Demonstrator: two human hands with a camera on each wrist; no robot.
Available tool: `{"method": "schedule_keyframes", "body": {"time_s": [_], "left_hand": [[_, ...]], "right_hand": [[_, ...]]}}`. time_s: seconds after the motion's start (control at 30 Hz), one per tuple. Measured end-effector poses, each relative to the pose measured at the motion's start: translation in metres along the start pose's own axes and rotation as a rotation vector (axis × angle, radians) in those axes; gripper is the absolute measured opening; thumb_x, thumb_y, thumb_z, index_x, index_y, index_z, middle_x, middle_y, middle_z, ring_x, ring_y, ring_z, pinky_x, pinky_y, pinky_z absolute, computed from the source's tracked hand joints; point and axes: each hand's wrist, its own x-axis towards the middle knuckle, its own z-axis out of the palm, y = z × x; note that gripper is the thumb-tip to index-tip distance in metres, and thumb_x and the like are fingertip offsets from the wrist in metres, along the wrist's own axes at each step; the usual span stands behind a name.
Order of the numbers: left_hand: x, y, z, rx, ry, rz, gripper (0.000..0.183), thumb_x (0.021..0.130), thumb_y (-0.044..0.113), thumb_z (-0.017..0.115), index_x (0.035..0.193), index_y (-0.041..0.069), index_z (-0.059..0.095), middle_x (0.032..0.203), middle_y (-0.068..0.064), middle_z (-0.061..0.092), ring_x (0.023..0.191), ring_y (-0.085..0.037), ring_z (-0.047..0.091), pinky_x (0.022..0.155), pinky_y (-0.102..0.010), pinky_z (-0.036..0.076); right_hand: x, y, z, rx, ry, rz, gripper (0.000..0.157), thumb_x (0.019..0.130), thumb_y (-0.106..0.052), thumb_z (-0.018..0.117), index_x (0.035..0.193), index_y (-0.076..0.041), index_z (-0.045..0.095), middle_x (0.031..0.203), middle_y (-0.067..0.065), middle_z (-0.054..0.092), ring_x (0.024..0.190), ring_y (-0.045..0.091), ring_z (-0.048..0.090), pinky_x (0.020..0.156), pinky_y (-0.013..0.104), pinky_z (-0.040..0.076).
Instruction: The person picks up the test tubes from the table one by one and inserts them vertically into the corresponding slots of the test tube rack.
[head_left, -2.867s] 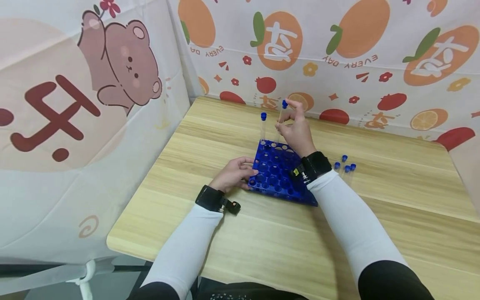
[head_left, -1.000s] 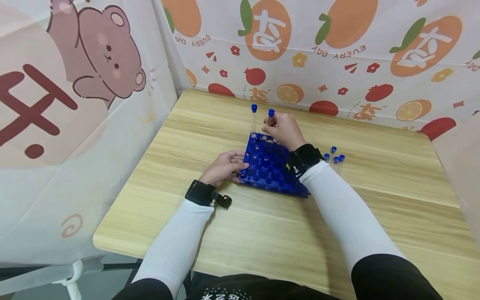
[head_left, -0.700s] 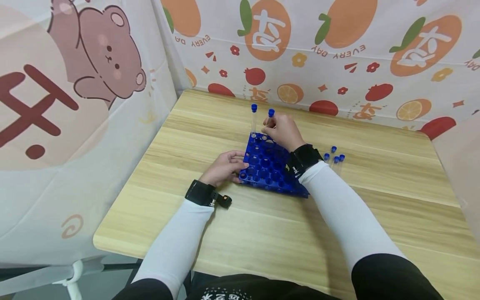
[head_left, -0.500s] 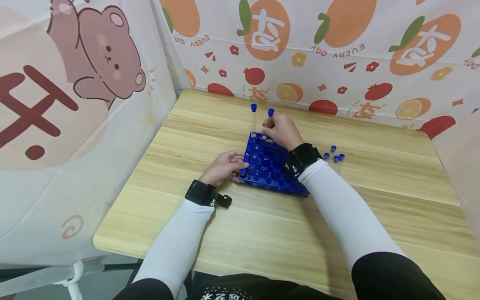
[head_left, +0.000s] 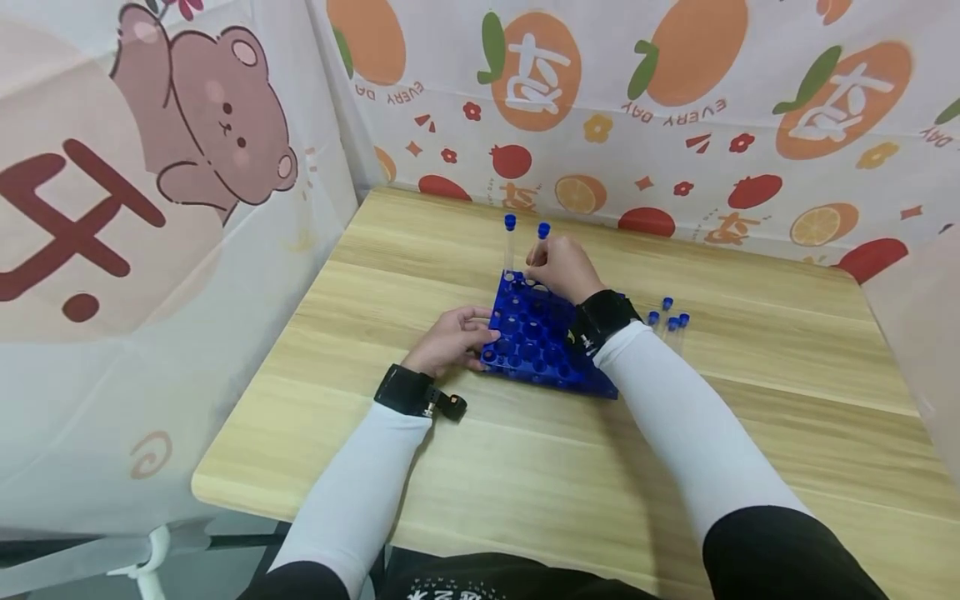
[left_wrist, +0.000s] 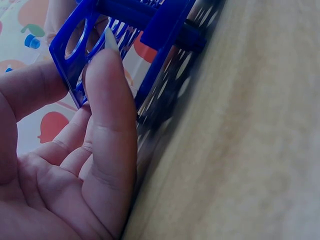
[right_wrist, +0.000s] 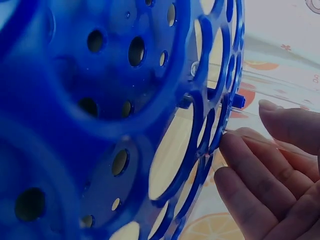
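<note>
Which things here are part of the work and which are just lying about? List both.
In the work: blue rack; tube the right hand pinches in the rack; tube standing beside it; left hand gripping the rack's edge; spare tubes lying on the table.

Lying about: table; printed cloth.

Head view: camera high above near table edge, facing forward and down; covers whole wooden table (head_left: 750, 433), both sleeved arms, printed curtains behind and at left. Mid-range.

Left wrist view: camera low, near tabletop, beside left hand (left_wrist: 75, 165); looks along table surface at side of blue tube rack (left_wrist: 150, 30). Very close, partly blurred.

Right wrist view: camera just above rack top plate (right_wrist: 100, 100), facing across holes toward right hand (right_wrist: 270, 170) fingers. Extremely close.

Shared by all 3 views: blue tube rack. Each wrist view shares its own hand with head view.
</note>
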Motion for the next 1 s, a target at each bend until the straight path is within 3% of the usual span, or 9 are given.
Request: {"method": "schedule_keyframes", "body": {"time_s": [0.2, 0.4, 0.57, 0.77, 1.0], "left_hand": [[0.003, -0.007, 0.005, -0.004, -0.004, 0.005, 0.043, 0.092, 0.006, 0.067, 0.132, 0.006, 0.052, 0.093, -0.002, 0.067, 0.068, -0.014, 0.060, 0.050, -0.028, 0.059], [0.004, -0.009, 0.007, -0.011, -0.009, -0.001, 0.043, 0.092, 0.005, 0.066, 0.133, 0.006, 0.052, 0.091, -0.002, 0.066, 0.066, -0.013, 0.059, 0.049, -0.027, 0.059], [0.003, -0.008, 0.008, -0.011, -0.006, -0.005, 0.043, 0.092, 0.005, 0.066, 0.133, 0.005, 0.051, 0.089, -0.001, 0.067, 0.066, -0.013, 0.059, 0.049, -0.027, 0.059], [0.001, -0.004, 0.007, 0.006, 0.000, 0.003, 0.044, 0.092, 0.005, 0.066, 0.133, 0.005, 0.052, 0.092, -0.002, 0.068, 0.066, -0.014, 0.060, 0.051, -0.028, 0.059], [-0.001, 0.000, 0.001, 0.028, 0.004, 0.015, 0.045, 0.093, 0.008, 0.065, 0.135, 0.005, 0.051, 0.095, -0.005, 0.067, 0.068, -0.015, 0.060, 0.054, -0.029, 0.061]], "right_hand": [[-0.006, 0.009, 0.000, 0.053, -0.011, -0.001, 0.019, 0.087, -0.021, 0.076, 0.098, -0.006, 0.070, 0.095, 0.009, 0.069, 0.086, 0.023, 0.060, 0.081, 0.036, 0.056], [-0.009, 0.014, -0.003, 0.093, -0.061, 0.028, 0.056, 0.084, -0.025, 0.079, 0.130, 0.000, 0.059, 0.095, 0.009, 0.073, 0.087, 0.021, 0.068, 0.084, 0.038, 0.059], [-0.015, 0.016, -0.011, 0.120, -0.084, 0.058, 0.072, 0.083, -0.028, 0.080, 0.142, -0.001, 0.048, 0.102, 0.008, 0.073, 0.094, 0.022, 0.069, 0.091, 0.042, 0.059], [-0.027, 0.033, -0.034, 0.126, -0.086, 0.054, 0.075, 0.085, -0.034, 0.078, 0.147, -0.010, 0.044, 0.119, 0.012, 0.068, 0.111, 0.026, 0.063, 0.097, 0.046, 0.055], [-0.055, 0.071, -0.071, 0.078, -0.025, 0.086, 0.074, 0.087, -0.042, 0.074, 0.147, -0.010, 0.044, 0.123, 0.016, 0.065, 0.114, 0.032, 0.061, 0.097, 0.051, 0.054]]}}
